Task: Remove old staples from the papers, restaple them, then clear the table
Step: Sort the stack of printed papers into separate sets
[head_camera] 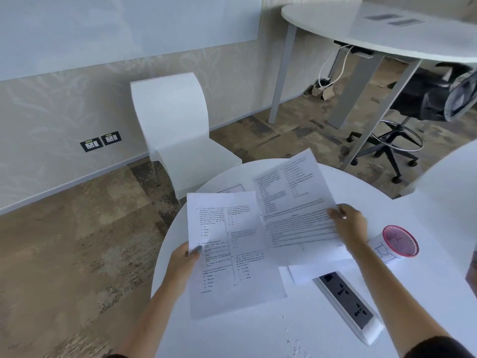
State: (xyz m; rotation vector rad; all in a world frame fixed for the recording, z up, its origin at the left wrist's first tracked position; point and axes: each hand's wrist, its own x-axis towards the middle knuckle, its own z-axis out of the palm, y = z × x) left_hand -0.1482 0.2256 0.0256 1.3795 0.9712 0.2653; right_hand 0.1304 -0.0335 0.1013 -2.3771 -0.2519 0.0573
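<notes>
My left hand (pixel 184 262) grips the left edge of a printed sheet (pixel 232 254), thumb on top, holding it above the round white table (pixel 284 337). My right hand (pixel 349 226) pinches the right edge of a second printed sheet (pixel 294 202), which is tilted and overlaps the first. More paper (pixel 229 188) lies flat on the table beneath them. Several small removed staples (pixel 294 342) lie scattered near the table's front edge. No stapler or staple remover shows.
A white paper cup with a red rim (pixel 398 241) stands at the right. A socket strip (pixel 347 298) is set into the table. A white chair (pixel 178 130) stands beyond the table; a black office chair (pixel 423 104) and a second table (pixel 387 29) are at the back right.
</notes>
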